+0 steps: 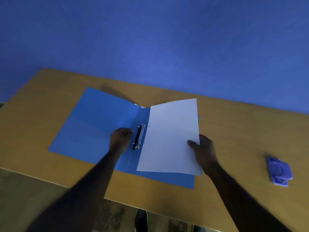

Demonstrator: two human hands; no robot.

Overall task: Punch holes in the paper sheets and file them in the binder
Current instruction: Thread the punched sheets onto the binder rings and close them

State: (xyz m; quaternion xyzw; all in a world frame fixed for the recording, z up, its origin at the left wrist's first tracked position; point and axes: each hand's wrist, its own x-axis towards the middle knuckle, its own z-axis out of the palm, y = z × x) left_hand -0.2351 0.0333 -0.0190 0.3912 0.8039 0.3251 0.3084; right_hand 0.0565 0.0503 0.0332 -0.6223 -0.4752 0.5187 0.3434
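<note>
From the head camera, a blue binder point(93, 124) lies open and flat on a tan wooden surface point(234, 131), with its left cover spread toward the far left and its right cover nearer the person. The metal rings point(138, 137) sit along the spine in the middle, beside a dark strip.

A white paper sheet point(170, 139) lies over the right cover and hides most of it, so only a blue band shows along the near edge and a sliver at the far right. The sheet's left edge is just beside the rings. Two small punched holes show near that edge, slightly to the right of the rings and not threaded onto them. The far right corner of the sheet looks a little raised.

The left hand point(121, 138) rests on the inner left cover, right next to the rings, with its fingers curled in toward them. It is not clear whether it grips anything. The right hand point(203, 148) pinches the right edge of the paper sheet, thumb on top and fingers underneath.

A purple hole punch point(279, 171) sits on the surface well to the right, apart from the binder. A blue wall point(167, 39) rises behind the surface. At the bottom, a dark shoe point(141, 220) stands on the floor point(33, 190).
</note>
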